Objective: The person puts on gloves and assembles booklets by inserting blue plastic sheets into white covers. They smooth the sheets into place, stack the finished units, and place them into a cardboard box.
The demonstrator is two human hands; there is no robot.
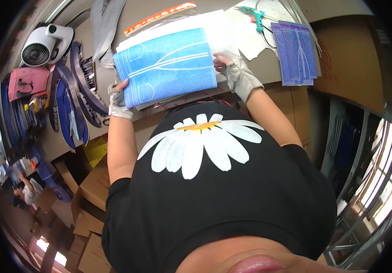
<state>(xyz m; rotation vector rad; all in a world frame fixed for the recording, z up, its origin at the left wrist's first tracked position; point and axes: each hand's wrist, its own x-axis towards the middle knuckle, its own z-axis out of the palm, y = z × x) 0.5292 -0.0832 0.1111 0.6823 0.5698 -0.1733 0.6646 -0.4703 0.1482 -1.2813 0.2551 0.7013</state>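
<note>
A blue sheet (168,66) printed like denim trousers, with white seam lines and pockets, lies tilted on the table in front of me. My left hand (120,103), in a pale glove with bare fingertips, grips its lower left edge, thumb on top and the other fingers mostly hidden. Beside the right edge is my right hand (239,75), gloved the same way, its fingers loosely bent and apart with nothing visible in them. White sheets (218,27) and a clear plastic bag (162,20) with a red and yellow header lie behind the blue sheet.
A teal glue gun (254,17) lies at the back right, near a stack of purple-blue printed sheets (296,54). At left are a white fan (41,48), dark curved strips (80,77) and a pink piece (27,83). Cardboard boxes (348,59) stand right; another person (27,189) is lower left.
</note>
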